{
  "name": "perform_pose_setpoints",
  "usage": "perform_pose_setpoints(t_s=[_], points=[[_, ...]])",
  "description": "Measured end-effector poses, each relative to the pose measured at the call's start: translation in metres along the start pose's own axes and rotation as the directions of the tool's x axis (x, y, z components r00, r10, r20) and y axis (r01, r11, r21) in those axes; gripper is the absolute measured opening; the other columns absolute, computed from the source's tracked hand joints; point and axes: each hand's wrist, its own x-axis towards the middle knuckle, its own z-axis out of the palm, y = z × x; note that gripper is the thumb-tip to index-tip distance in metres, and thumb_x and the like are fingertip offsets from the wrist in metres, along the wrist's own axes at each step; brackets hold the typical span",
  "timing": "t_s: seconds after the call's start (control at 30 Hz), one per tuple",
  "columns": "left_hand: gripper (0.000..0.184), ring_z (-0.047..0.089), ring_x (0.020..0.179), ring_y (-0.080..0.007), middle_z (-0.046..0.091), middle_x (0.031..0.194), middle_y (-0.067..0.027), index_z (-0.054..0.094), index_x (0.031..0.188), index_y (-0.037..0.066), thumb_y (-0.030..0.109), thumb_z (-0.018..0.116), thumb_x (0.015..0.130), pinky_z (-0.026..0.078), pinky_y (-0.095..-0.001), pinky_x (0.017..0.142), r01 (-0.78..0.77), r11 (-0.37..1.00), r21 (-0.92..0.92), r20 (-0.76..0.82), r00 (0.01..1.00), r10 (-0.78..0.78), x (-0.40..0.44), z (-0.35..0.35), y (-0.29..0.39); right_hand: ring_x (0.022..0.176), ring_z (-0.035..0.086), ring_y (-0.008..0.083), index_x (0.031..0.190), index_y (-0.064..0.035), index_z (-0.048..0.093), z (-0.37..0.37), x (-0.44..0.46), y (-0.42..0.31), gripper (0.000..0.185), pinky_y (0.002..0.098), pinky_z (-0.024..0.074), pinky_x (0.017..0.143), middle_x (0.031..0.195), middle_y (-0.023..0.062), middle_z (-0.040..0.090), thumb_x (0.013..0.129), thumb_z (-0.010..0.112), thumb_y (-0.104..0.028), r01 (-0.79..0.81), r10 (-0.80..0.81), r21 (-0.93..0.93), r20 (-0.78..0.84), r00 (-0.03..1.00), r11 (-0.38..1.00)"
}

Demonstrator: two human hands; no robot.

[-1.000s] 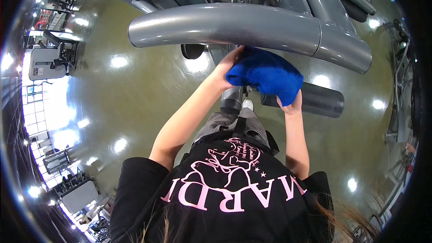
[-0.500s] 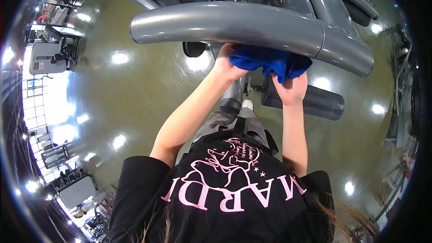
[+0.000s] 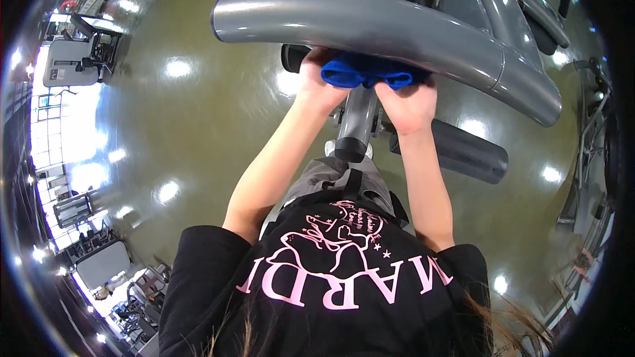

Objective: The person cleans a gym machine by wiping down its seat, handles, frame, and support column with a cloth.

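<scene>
A blue cloth (image 3: 360, 73) is bunched up against the underside of a thick grey metal tube (image 3: 357, 21), which curves across the top of the head view. My left hand (image 3: 321, 84) grips the cloth's left end, its fingertips hidden behind cloth and tube. At the other end my right hand (image 3: 411, 102) has hold of the cloth, palm turned up, with the fingers tucked out of sight beneath the tube. Below the cloth, between my forearms, a grey post with a black end cap (image 3: 350, 149) points toward me.
A black padded roller (image 3: 456, 150) sticks out to the right of my right forearm. More frame tubes of the machine (image 3: 506, 10) rise at the upper right. Other gym machines (image 3: 76, 59) stand along the left on the shiny greenish floor (image 3: 192, 112).
Both hands have slid left along the tube with the cloth, which is now more folded together. The view has shifted, so the tube sits higher and further right.
</scene>
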Motion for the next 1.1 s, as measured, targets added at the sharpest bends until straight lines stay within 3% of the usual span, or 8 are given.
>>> perform_pose_setpoints(t_s=[0.23, 0.3, 0.6, 0.7, 0.8, 0.83, 1.0, 1.1], points=[[0.031, 0.048, 0.112, -0.0303, 0.053, 0.117, -0.0195, 0.052, 0.110, -0.003, 0.013, 0.031, 0.093, 0.031, -0.0451, 0.103, -0.006, 0.998, -0.066, 0.081, 0.997, 0.011, -0.009, -0.001, 0.010, 0.119, 0.041, 0.0236, 0.121, -0.0047, 0.048, 0.028, 0.001, 0.026, 0.037, 0.0414, 0.0244, 0.106, 0.127, 0.0095, 0.048, 0.092, 0.032, -0.022, 0.048, -0.066, -0.125, -0.143, 0.988, 0.991], [0.030, 0.050, 0.110, -0.0280, 0.055, 0.114, -0.0152, 0.052, 0.108, 0.001, 0.018, 0.033, 0.093, 0.034, -0.0435, 0.101, -0.042, 0.999, -0.014, -0.059, 0.997, 0.041, -0.012, 0.001, 0.008, 0.119, 0.042, 0.0237, 0.121, -0.0046, 0.048, 0.028, 0.000, 0.029, 0.036, 0.0415, 0.0260, 0.105, 0.127, 0.0092, 0.048, 0.092, 0.032, -0.021, 0.077, -0.102, -0.172, -0.143, 0.984, 0.982], [0.030, 0.054, 0.107, -0.0262, 0.059, 0.112, -0.0123, 0.055, 0.110, 0.003, 0.022, 0.040, 0.092, 0.039, -0.0419, 0.097, -0.120, 0.962, 0.243, -0.220, 0.960, 0.175, -0.052, 0.008, 0.013, 0.119, 0.043, 0.0217, 0.121, -0.0116, 0.050, 0.009, -0.022, 0.036, 0.035, 0.0405, 0.0312, 0.100, 0.126, 0.0065, 0.050, 0.093, 0.033, -0.024, -0.124, 0.075, -0.305, -0.167, 0.983, 0.944], [0.031, 0.054, 0.108, -0.0260, 0.058, 0.113, -0.0125, 0.054, 0.112, 0.003, 0.023, 0.041, 0.092, 0.040, -0.0418, 0.097, -0.145, 0.935, 0.324, -0.287, 0.927, 0.243, -0.077, 0.005, 0.014, 0.114, 0.047, 0.0211, 0.122, -0.0150, 0.050, 0.016, -0.033, 0.036, 0.036, 0.0396, 0.0350, 0.097, 0.124, 0.0052, 0.052, 0.093, 0.032, -0.029, -0.301, 0.211, -0.327, -0.284, 0.935, 0.896], [0.032, 0.056, 0.104, -0.0264, 0.059, 0.112, -0.0130, 0.054, 0.113, 0.003, 0.023, 0.040, 0.093, 0.042, -0.0423, 0.095, -0.153, 0.923, 0.353, -0.361, 0.888, 0.286, -0.109, -0.007, 0.010, 0.110, 0.052, 0.0218, 0.122, -0.0120, 0.050, -0.063, -0.024, 0.014, 0.039, 0.0401, 0.0382, 0.095, 0.122, 0.0054, 0.054, 0.093, 0.032, -0.032, -0.605, 0.618, -0.134, 0.244, 0.747, 0.785], [0.032, 0.057, 0.104, -0.0265, 0.059, 0.112, -0.0133, 0.054, 0.113, 0.002, 0.023, 0.040, 0.093, 0.042, -0.0424, 0.095, -0.149, 0.930, 0.335, -0.359, 0.893, 0.272, -0.120, -0.015, 0.010, 0.108, 0.054, 0.0226, 0.121, -0.0086, 0.050, -0.034, -0.042, 0.025, 0.041, 0.0400, 0.0405, 0.094, 0.121, 0.0061, 0.055, 0.094, 0.031, -0.032, -0.489, 0.394, -0.373, -0.305, 0.867, 0.789], [0.031, 0.059, 0.098, -0.0278, 0.062, 0.105, -0.0164, 0.055, 0.107, -0.002, 0.021, 0.041, 0.092, 0.044, -0.0425, 0.092, -0.148, 0.974, 0.174, -0.312, 0.930, 0.197, -0.147, -0.028, 0.011, 0.112, 0.051, 0.0226, 0.125, -0.0004, 0.045, -0.041, -0.063, 0.036, 0.045, 0.0380, 0.0399, 0.097, 0.124, 0.0105, 0.052, 0.096, 0.030, -0.030, -0.426, 0.289, -0.452, -0.342, 0.894, 0.784], [0.034, 0.059, 0.096, -0.0297, 0.062, 0.104, -0.0187, 0.055, 0.105, -0.005, 0.025, 0.044, 0.091, 0.044, -0.0425, 0.091, -0.132, 0.954, 0.269, -0.436, 0.867, 0.243, -0.148, -0.010, 0.023, 0.108, 0.054, 0.0217, 0.121, -0.0010, 0.048, -0.033, -0.062, 0.046, 0.042, 0.0375, 0.0431, 0.092, 0.119, 0.0100, 0.056, 0.095, 0.031, -0.029, -0.401, 0.253, -0.448, -0.355, 0.900, 0.799]])
